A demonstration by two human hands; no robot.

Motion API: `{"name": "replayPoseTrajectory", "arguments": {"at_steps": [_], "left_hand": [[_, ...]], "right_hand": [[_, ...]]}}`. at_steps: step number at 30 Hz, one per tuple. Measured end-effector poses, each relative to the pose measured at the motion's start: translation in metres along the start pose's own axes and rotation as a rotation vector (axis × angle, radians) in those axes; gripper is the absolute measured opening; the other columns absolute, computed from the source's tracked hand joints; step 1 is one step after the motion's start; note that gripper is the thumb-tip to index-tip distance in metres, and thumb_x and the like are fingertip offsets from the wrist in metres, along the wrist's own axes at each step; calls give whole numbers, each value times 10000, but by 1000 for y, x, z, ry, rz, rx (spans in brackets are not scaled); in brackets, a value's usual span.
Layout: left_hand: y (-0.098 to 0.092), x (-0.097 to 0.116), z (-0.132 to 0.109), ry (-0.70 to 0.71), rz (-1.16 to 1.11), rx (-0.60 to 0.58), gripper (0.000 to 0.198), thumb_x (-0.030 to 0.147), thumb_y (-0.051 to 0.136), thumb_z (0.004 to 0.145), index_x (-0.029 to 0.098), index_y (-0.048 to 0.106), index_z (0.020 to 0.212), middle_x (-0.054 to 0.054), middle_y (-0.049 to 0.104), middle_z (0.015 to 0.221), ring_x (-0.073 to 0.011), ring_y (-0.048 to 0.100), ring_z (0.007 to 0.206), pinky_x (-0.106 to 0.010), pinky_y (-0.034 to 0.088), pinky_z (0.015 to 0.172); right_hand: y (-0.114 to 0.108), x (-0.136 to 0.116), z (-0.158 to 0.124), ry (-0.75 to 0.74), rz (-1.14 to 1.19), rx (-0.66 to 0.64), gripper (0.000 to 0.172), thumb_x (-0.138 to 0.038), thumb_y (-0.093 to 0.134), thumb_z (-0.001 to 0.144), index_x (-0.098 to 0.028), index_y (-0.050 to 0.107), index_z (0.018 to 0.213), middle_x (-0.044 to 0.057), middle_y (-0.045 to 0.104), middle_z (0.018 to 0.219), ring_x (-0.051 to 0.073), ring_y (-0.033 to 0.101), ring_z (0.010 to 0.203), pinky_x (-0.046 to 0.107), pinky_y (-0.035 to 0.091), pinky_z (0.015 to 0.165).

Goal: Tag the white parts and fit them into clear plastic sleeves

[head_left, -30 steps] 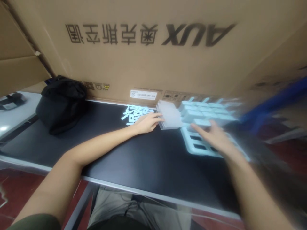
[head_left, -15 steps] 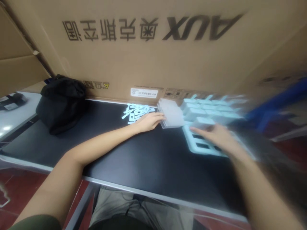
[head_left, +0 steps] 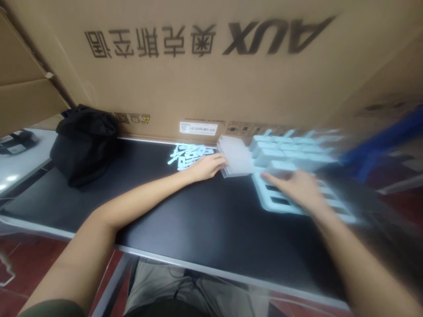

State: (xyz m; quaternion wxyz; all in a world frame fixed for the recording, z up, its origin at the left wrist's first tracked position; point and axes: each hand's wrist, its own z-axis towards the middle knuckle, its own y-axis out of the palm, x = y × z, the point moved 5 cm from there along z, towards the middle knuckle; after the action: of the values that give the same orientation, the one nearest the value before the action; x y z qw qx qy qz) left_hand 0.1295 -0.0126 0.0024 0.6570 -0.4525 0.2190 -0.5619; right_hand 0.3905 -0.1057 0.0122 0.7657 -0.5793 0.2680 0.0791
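My left hand (head_left: 209,167) is closed at the left edge of a stack of flat, translucent white plastic cases (head_left: 236,156), its fingertips against their side. My right hand (head_left: 302,187) closes round a pale blue block (head_left: 280,167), thumb at the near left side and fingers hidden behind it. That block sits at the front of several similar pale blue blocks (head_left: 269,156) in rows, some with thin pegs standing up behind. Under them lies a pale blue slotted tray (head_left: 269,200), its open slots showing nearest me. The right side is blurred.
Left of the cases lies a heap of small pale blue plastic pieces (head_left: 187,154). A black bag (head_left: 84,143) stands at the black table's (head_left: 198,224) left end. Behind rises a large cardboard box (head_left: 198,88) with printed lettering. A blue bar (head_left: 380,143) slants at the right.
My right hand and the slotted tray look almost unchanged, with slightly more of the tray's right side showing. My left hand stays at the cases.
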Motion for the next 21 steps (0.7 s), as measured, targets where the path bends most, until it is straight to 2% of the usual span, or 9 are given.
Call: {"name": "replayPoseTrajectory", "arguments": {"at_steps": [3, 15, 21], "left_hand": [[0, -1, 0, -8, 5, 8, 227, 179, 480, 1050, 155, 670, 1170, -129, 673, 1230, -217, 685, 1117, -372, 564, 1010], [-1, 0, -2, -52, 38, -31, 247, 222, 467, 1058, 176, 641, 1227, -127, 642, 1290, -224, 680, 1114, -376, 575, 976], [-1, 2, -3, -56, 65, -37, 261, 230, 447, 1067, 178, 632, 1244, -127, 636, 1318, -219, 689, 1098, -365, 584, 949]], "right_hand": [[3, -1, -2, -7, -73, -49, 676, -744, 625, 766, -262, 274, 446, 50, 430, 439, 188, 425, 525, 373, 344, 575], [10, 2, -3, -101, -71, 73, 633, -740, 597, 780, -316, 250, 463, 46, 381, 434, 309, 581, 691, 444, 484, 665], [5, -2, -5, -48, -43, 201, 447, -672, 669, 758, -289, 468, 645, 40, 476, 557, 349, 640, 798, 487, 512, 787]]}}
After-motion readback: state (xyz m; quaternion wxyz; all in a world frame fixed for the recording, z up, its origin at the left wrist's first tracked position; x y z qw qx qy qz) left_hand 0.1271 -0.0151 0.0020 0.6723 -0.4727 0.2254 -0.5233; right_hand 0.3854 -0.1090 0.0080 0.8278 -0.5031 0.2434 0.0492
